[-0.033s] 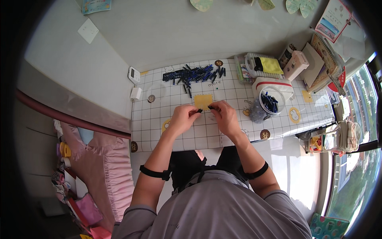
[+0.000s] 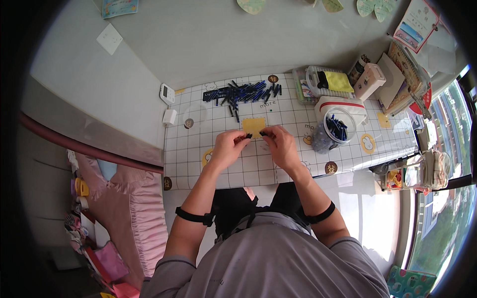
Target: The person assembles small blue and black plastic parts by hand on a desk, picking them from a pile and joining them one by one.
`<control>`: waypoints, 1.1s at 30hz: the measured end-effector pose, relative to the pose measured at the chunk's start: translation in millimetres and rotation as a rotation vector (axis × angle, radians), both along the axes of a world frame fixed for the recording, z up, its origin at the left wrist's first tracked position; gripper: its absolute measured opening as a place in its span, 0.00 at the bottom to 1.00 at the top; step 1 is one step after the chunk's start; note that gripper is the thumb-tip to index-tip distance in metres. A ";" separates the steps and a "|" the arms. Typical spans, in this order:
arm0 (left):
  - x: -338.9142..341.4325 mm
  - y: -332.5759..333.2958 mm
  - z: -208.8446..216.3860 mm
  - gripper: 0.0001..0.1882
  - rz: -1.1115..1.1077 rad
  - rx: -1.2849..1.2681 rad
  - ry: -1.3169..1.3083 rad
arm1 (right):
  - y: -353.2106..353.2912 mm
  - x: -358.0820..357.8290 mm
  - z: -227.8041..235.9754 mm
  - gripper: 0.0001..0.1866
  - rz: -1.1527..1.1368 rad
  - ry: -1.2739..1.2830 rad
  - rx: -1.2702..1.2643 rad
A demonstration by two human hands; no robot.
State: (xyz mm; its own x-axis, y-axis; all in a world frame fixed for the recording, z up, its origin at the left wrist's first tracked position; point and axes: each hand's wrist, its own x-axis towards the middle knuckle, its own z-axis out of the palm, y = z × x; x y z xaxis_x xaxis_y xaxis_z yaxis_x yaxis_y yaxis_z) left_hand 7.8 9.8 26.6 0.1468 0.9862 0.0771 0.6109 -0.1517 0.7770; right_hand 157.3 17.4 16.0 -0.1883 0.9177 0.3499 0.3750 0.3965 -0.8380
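Observation:
My left hand [image 2: 231, 148] is closed, thumb and fingers pinching a small black piece [image 2: 249, 135]. Opposite it, my right hand [image 2: 283, 148] pinches another small dark piece [image 2: 263, 133]; the fingers hide most of it. A short gap separates the two hands, both just above the tabletop by a yellow square [image 2: 254, 125]. Farther back lies a loose pile of slim dark blue and black pen-like sticks [image 2: 242, 93], several pointing toward me. To the right, a clear round jar [image 2: 324, 141] holds many small dark and bluish pieces.
The table [image 2: 194, 166] has a white grid cover. Behind the jar are a white case [image 2: 340, 105] with red trim, a clear plastic box [image 2: 301, 84], a yellow cloth [image 2: 339, 81] and a pink container [image 2: 369, 82]. A white timer [image 2: 167, 93] stands at the left edge, against the wall.
My left hand and its black piece have shifted very slightly. The right hand, the pile and the jar look the same.

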 end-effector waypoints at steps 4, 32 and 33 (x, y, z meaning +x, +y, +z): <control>0.3 0.1 -18.2 0.06 0.029 0.233 -0.232 | 2.0 -6.8 -0.1 0.07 0.032 0.101 0.018; 28.7 -11.5 -19.7 0.08 0.013 0.515 -0.232 | -5.6 13.4 -1.3 0.07 0.055 0.081 0.049; 28.3 -11.0 -20.3 0.08 0.012 0.531 -0.230 | -5.7 13.3 -1.5 0.07 0.053 0.073 0.048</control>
